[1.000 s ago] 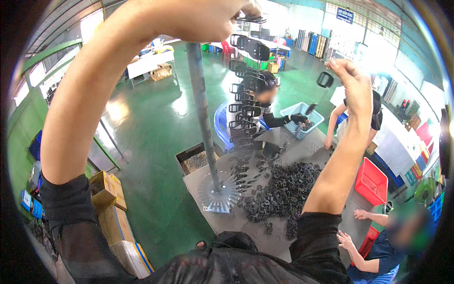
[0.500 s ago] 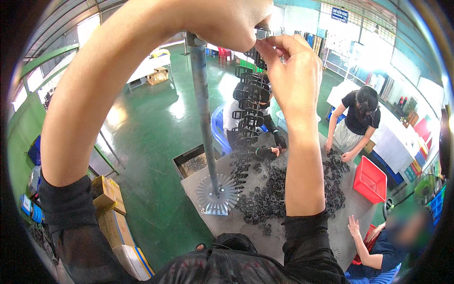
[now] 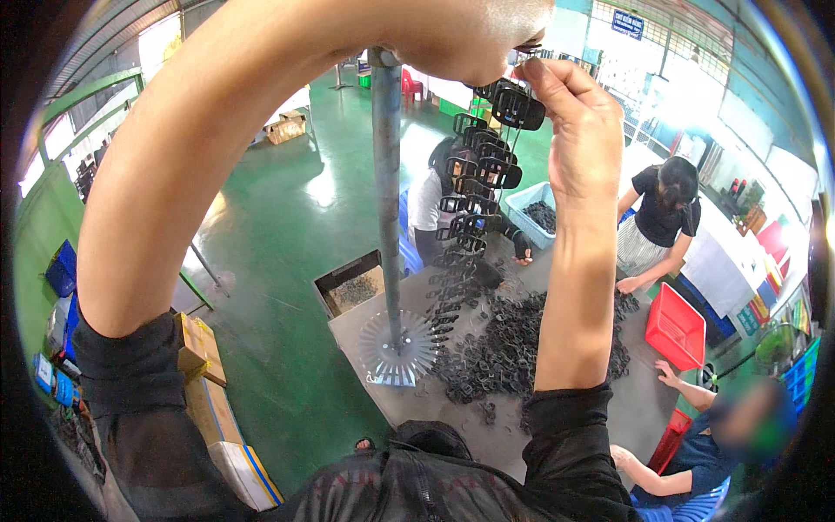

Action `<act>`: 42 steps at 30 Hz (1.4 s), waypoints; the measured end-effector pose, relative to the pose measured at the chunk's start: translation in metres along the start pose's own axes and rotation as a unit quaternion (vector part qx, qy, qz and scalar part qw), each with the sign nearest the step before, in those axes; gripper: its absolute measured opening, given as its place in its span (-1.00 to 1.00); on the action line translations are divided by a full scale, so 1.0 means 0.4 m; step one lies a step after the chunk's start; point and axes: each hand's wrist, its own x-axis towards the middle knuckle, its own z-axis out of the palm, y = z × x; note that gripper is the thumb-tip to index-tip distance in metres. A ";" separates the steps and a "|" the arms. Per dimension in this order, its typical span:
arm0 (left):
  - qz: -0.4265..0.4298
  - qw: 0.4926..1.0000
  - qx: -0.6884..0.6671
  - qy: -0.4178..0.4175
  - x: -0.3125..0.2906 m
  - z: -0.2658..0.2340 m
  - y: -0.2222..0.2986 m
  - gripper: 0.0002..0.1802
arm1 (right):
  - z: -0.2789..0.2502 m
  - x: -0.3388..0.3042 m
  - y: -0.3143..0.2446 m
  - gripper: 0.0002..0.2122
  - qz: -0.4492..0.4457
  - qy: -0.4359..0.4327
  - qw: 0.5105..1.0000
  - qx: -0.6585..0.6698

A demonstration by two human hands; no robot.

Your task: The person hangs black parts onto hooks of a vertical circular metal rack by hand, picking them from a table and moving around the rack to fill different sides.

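Observation:
My left hand [image 3: 477, 42] is raised at the top edge, its arm curving behind a grey metal pole [image 3: 388, 191]. Its fingers are curled and partly cut off, with a small dark piece at their tips. Close beside it, my right hand [image 3: 584, 122] pinches thumb and finger together at the top of a hanging string. Black plastic buckles [image 3: 489, 165] hang in a long column below both hands, thin wire showing between some of them. The column runs down toward the pole's round, slotted metal base [image 3: 400, 350]. What exactly lies between my fingertips is too small to make out.
A heap of black buckles [image 3: 496, 348] covers much of the grey table [image 3: 417, 404]. Red basket [image 3: 677, 326] and light blue basket [image 3: 515, 202] stand around it, with a box [image 3: 326, 283] at the left corner. Co-workers sit or stand at the far and right sides.
Both my hands have shifted right with the top of the column, which now slants more. The co-worker's hand at the lower right has moved off the table surface.

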 end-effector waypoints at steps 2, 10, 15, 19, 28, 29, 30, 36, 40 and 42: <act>-0.047 0.997 0.003 -0.057 0.019 -0.020 0.014 -0.66 | -0.008 -0.001 -0.005 -0.85 -0.016 0.001 0.999 -0.045; -0.007 0.998 0.053 -0.038 -0.001 0.004 -0.026 -0.51 | -0.199 0.000 0.001 -0.82 -0.014 0.039 0.997 -0.058; -0.023 0.999 0.030 -0.020 -0.026 -0.007 -0.033 -0.41 | -0.326 0.033 -0.064 -0.72 0.013 0.024 0.909 -0.417; -0.038 0.998 -0.040 -0.024 -0.035 -0.018 -0.036 -0.46 | -0.254 0.006 -0.078 -0.76 0.012 0.064 0.722 -0.689; -0.136 0.985 0.025 -0.104 0.028 -0.055 0.044 -0.64 | 0.051 -0.018 -0.030 -0.80 -0.131 0.077 0.914 -0.375; -0.121 0.987 0.024 -0.098 0.035 -0.054 0.038 -0.67 | 0.053 -0.016 -0.030 -0.81 -0.130 0.084 0.913 -0.378; -0.056 0.997 0.025 -0.040 0.020 -0.023 0.003 -0.70 | 0.056 -0.014 -0.031 -0.81 -0.130 0.091 0.911 -0.380; -0.012 0.999 0.040 -0.017 0.017 -0.003 -0.027 -0.72 | 0.063 0.021 0.032 -0.86 -0.137 0.104 0.946 -0.274; -0.056 0.997 0.048 -0.032 0.037 0.012 -0.033 -0.67 | -0.001 0.023 0.022 -0.89 -0.052 0.082 0.981 -0.168; -0.082 0.996 0.037 -0.022 0.037 0.011 -0.031 -0.62 | -0.088 0.024 0.017 -0.87 -0.021 0.105 0.981 -0.160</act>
